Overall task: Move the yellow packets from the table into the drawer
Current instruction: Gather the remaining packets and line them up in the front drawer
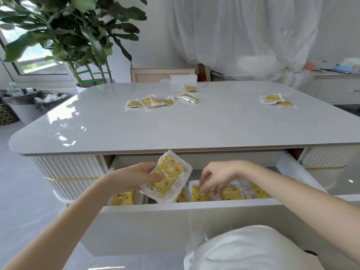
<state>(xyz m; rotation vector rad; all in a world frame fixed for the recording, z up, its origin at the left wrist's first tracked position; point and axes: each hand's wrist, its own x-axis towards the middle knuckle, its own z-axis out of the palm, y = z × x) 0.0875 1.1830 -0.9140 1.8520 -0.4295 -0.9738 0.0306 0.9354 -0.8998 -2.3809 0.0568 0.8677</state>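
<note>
**One packet held over the open drawer**

The left grip (136, 178) holds a yellow packet (167, 180) tilted above the open drawer (175, 221). The right grip (218, 178) dips among the stored packets (233, 193) inside; its fingers are blurred, so I cannot tell whether it pinches one. On the worktop (175, 129) lie a far cluster (152, 102) and a right-hand pair (276, 101).

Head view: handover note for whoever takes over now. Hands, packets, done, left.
Left hand grips a yellow packet over the open drawer.
Right hand reaches down onto the drawer packets; grip unclear, blurred.
Done: several packets lie in the drawer.
To do: drop the held one, then move the mid-table packets and far-right packets off the table.
</note>
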